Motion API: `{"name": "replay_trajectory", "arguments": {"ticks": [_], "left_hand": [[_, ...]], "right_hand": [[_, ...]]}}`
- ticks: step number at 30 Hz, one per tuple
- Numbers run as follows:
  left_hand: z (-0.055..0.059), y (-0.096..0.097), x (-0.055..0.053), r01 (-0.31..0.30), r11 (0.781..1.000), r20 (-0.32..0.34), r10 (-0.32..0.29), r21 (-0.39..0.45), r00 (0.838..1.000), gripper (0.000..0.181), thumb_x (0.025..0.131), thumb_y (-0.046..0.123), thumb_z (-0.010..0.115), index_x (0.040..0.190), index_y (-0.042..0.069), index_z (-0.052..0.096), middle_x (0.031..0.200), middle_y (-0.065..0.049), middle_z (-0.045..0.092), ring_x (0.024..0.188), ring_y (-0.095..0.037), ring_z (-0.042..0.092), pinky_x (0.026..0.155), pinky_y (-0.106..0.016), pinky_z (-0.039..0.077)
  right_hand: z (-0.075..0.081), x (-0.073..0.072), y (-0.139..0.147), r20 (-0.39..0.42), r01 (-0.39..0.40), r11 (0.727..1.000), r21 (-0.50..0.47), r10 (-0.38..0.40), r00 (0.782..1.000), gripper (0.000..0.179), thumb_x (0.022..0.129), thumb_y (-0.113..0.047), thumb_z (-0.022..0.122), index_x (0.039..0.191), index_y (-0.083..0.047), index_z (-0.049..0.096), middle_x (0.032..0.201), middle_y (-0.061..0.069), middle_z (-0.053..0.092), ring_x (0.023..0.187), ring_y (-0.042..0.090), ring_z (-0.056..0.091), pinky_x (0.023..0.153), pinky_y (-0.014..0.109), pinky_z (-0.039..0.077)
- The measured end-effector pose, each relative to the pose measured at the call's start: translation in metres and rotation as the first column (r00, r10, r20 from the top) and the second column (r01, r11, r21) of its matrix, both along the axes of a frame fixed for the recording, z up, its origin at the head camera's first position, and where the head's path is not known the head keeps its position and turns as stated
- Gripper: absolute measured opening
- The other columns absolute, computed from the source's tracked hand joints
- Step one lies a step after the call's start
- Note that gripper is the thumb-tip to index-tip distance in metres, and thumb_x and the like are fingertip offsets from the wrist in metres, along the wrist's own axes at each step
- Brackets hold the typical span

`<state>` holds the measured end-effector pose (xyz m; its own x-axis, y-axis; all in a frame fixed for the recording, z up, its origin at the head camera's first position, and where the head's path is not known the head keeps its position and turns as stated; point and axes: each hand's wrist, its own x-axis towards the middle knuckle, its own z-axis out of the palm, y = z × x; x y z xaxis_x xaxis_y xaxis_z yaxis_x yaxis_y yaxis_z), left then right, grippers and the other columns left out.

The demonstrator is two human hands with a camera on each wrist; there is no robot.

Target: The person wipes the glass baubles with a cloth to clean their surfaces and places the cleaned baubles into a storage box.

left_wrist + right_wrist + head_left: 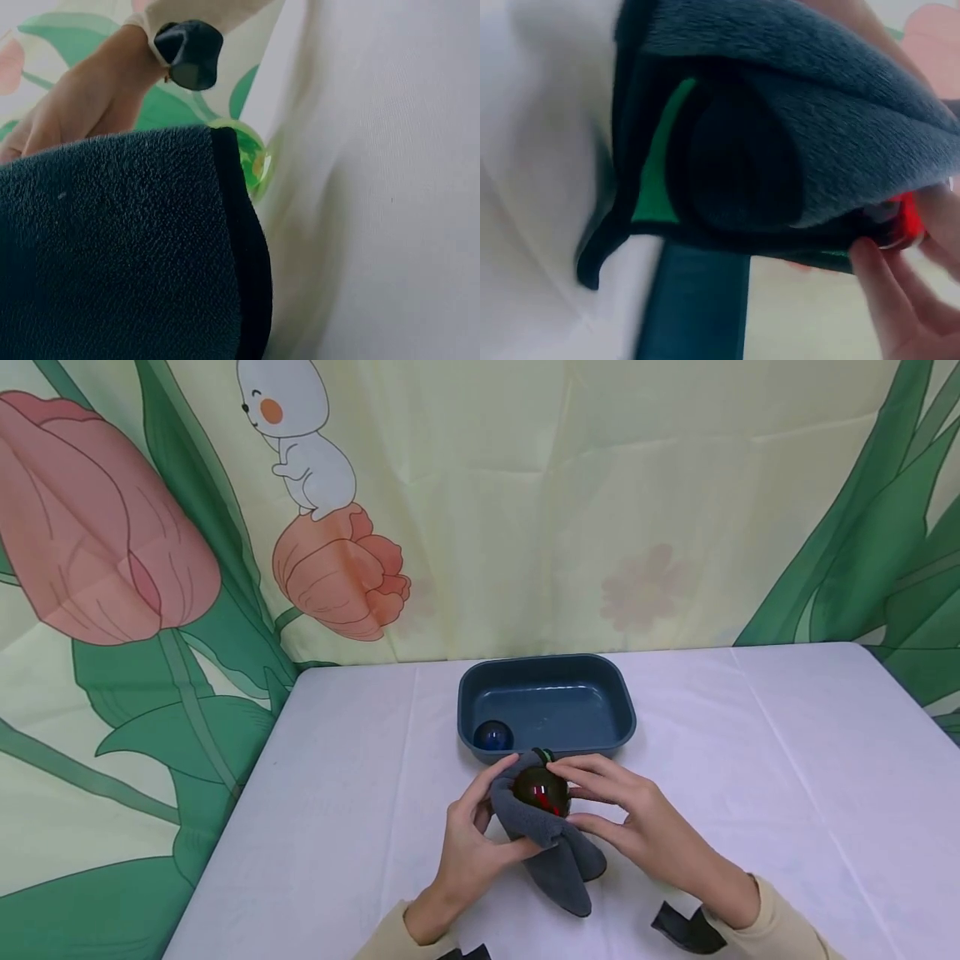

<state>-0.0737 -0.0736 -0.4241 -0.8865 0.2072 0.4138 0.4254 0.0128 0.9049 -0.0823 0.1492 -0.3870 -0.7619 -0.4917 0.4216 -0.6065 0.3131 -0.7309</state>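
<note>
A glossy dark red ball (pixel 538 788) sits in the folds of a grey cloth (pixel 561 870) with a dark edging, just in front of the basin. My left hand (pixel 472 853) grips the cloth round the ball's left side, thumb over the front fold. From the right, my right hand (pixel 639 817) holds the ball between thumb and fingers. Up close in the right wrist view, the red ball (pixel 910 222) shows under the cloth (pixel 855 142), whose underside has a green patch. Beyond the cloth in the left wrist view appears a clear green round thing (pixel 253 159), partly hidden.
A dark blue basin (pixel 624 697) stands behind the hands near the table's back edge. Inside its near left corner lies a blue ball (pixel 493 736). White cloth covers the table (pixel 757 793), with a printed curtain (pixel 510 527) behind it.
</note>
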Motion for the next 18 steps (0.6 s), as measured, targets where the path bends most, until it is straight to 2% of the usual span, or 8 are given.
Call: {"name": "replay_trajectory", "arguments": {"ticks": [4, 8, 13, 16, 18], "left_hand": [[0.0003, -0.0004, -0.0003, 0.007, 1.0, 0.0, -0.007, -0.004, 1.0, 0.077, 0.075, 0.001, 0.084, 0.143, 0.012, 0.05, 0.133, -0.012, 0.061, 0.118, -0.023, 0.062, 0.102, -0.032, 0.051], [0.0011, -0.0007, -0.0007, 0.011, 1.0, -0.012, -0.011, 0.0, 1.0, 0.078, 0.074, -0.001, 0.084, 0.143, 0.012, 0.05, 0.132, -0.012, 0.062, 0.117, -0.022, 0.063, 0.101, -0.033, 0.051], [0.0032, -0.0015, -0.0011, 0.001, 1.0, -0.047, -0.001, -0.001, 0.999, 0.079, 0.072, -0.004, 0.084, 0.142, 0.009, 0.051, 0.13, -0.014, 0.063, 0.113, -0.023, 0.065, 0.099, -0.033, 0.053], [0.0047, -0.0018, -0.0016, 0.001, 1.0, -0.041, 0.0, 0.003, 0.999, 0.079, 0.071, -0.005, 0.084, 0.141, 0.01, 0.051, 0.129, -0.013, 0.064, 0.113, -0.022, 0.065, 0.099, -0.033, 0.053], [0.0047, -0.0017, -0.0021, 0.004, 1.0, -0.046, -0.004, 0.004, 0.999, 0.078, 0.072, -0.005, 0.084, 0.141, 0.009, 0.051, 0.129, -0.014, 0.064, 0.113, -0.022, 0.065, 0.099, -0.033, 0.053]], "right_hand": [[0.0001, -0.0016, 0.0008, 0.15, -0.006, 0.998, -0.059, 0.014, 0.989, 0.052, 0.087, -0.007, 0.073, 0.137, -0.009, 0.058, 0.131, 0.011, 0.061, 0.111, 0.006, 0.064, 0.084, 0.028, 0.059], [-0.0008, -0.0023, 0.0011, 0.204, -0.002, 0.998, -0.067, 0.016, 0.979, 0.05, 0.089, -0.011, 0.072, 0.138, -0.009, 0.058, 0.132, 0.012, 0.061, 0.111, 0.006, 0.064, 0.086, 0.03, 0.059], [0.0017, -0.0017, 0.0004, 0.194, 0.009, 1.0, -0.021, -0.004, 0.981, 0.052, 0.089, -0.013, 0.073, 0.139, -0.012, 0.057, 0.133, 0.009, 0.06, 0.112, 0.013, 0.065, 0.087, 0.033, 0.059], [0.0045, -0.001, 0.0004, 0.141, 0.013, 1.0, -0.009, -0.012, 0.99, 0.057, 0.086, -0.009, 0.075, 0.14, -0.015, 0.056, 0.134, 0.005, 0.059, 0.113, 0.016, 0.065, 0.087, 0.031, 0.059], [0.0057, -0.0007, 0.0009, 0.069, 0.011, 1.0, -0.008, -0.011, 0.998, 0.061, 0.083, -0.004, 0.078, 0.139, -0.015, 0.057, 0.134, 0.004, 0.058, 0.114, 0.015, 0.064, 0.089, 0.026, 0.057]]}}
